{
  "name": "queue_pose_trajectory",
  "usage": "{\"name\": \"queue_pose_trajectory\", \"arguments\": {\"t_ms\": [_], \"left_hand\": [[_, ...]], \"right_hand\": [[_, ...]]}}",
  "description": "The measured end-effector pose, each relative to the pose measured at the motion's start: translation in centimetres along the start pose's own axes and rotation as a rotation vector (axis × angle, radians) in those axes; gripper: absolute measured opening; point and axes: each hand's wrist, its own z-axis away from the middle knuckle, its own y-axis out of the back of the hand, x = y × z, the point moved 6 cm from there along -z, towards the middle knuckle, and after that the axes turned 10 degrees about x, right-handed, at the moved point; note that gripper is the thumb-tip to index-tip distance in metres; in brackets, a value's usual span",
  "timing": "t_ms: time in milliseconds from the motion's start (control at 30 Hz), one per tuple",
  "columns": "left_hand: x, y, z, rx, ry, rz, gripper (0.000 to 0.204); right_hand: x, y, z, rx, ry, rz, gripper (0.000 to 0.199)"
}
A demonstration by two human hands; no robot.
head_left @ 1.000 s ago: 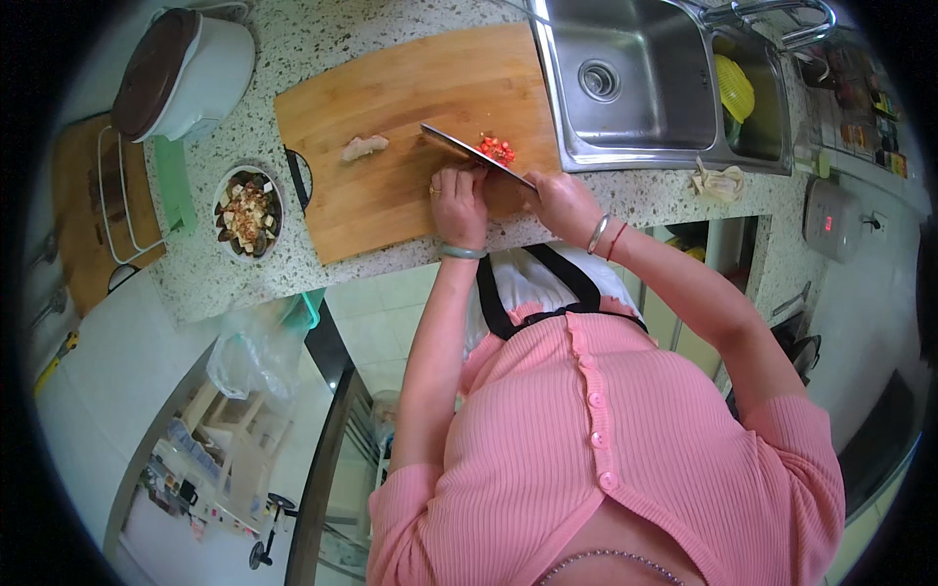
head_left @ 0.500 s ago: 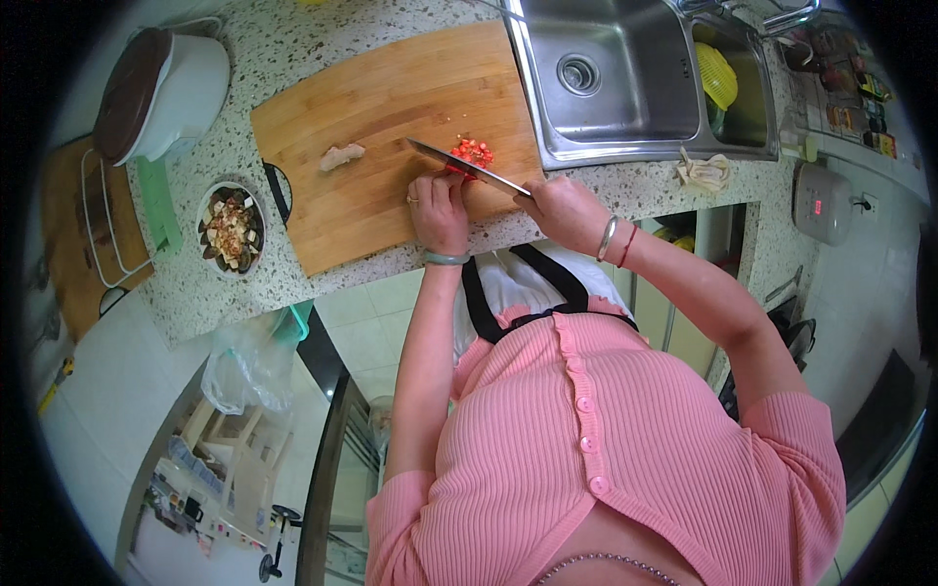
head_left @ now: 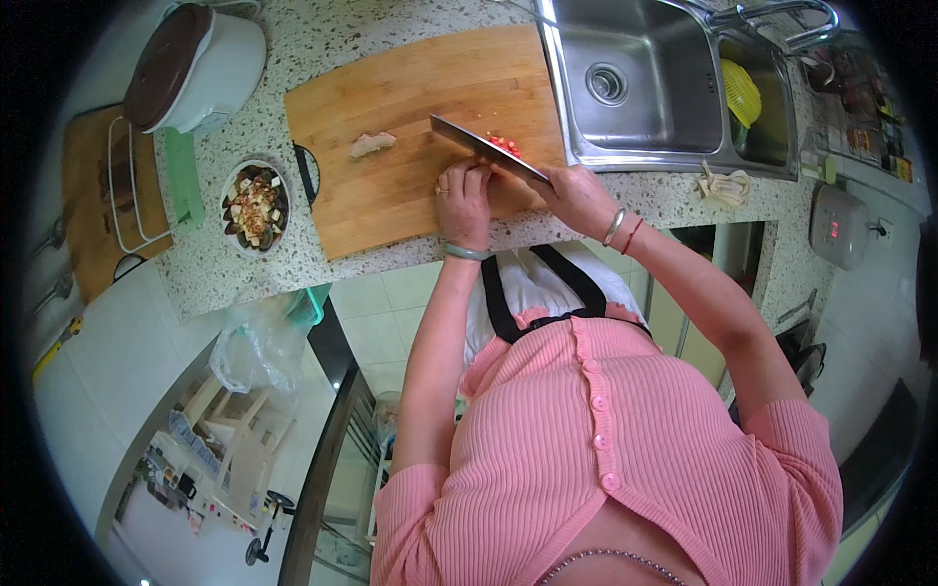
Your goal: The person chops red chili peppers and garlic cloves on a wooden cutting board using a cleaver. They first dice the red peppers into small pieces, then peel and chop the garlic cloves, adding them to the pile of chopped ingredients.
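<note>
Our right hand (head_left: 586, 203) grips the long grey metal knife (head_left: 479, 146) beside small red chopped bits (head_left: 505, 144) on the flat brown wooden board (head_left: 420, 83), so let's tuck our left hand (head_left: 464, 203), whose hold we can't tell, back from the knife.

The left forearm (head_left: 435, 337) is stretching nearly straight forward, the left wrist (head_left: 472, 240) lying roughly in line with it. The left hand (head_left: 464, 207) is showing its back, its fingers (head_left: 476, 183) bending downward close together, the tips partly hidden. The right arm (head_left: 718, 322) is bending at the elbow, its forearm slanting inward toward the left. The right hand (head_left: 583, 202) is curling into a closed grip, sitting near the left hand but apart from it.
</note>
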Motion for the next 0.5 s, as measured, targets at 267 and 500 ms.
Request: {"name": "queue_pose_trajectory", "arguments": {"t_ms": [267, 500], "left_hand": [[-0.2, 1.3, 0.7, 0.040, 0.014, 0.080, 0.032], [-0.2, 1.1, 0.6, 0.075, 0.070, 0.068, 0.022]], "right_hand": [[0.2, 1.5, 1.8, -0.010, 0.000, 0.006, 0.030], [0.1, 1.1, 3.1, -0.037, -0.012, 0.031, 0.027]]}}
